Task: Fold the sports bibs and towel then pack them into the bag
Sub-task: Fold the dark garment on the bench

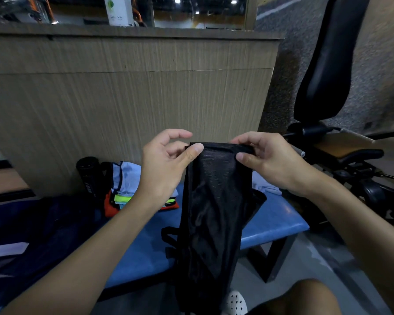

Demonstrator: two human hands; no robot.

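A black mesh bag point(214, 205) hangs in the air above the blue bench point(275, 221), held up by its top edge. My left hand point(166, 162) pinches the left corner of that edge and my right hand point(266, 160) pinches the right corner. Behind my left wrist lies a stack of folded bibs point(125, 189) in pale blue, yellow-green and orange on the bench. A pale cloth point(266, 187), possibly the towel, shows behind my right wrist; most of it is hidden.
A black bottle point(89, 173) stands at the back of the bench beside the stack. Dark blue fabric point(39, 223) covers the bench's left part. A wooden counter wall point(127, 87) rises behind. Black gym equipment point(328, 64) stands at the right.
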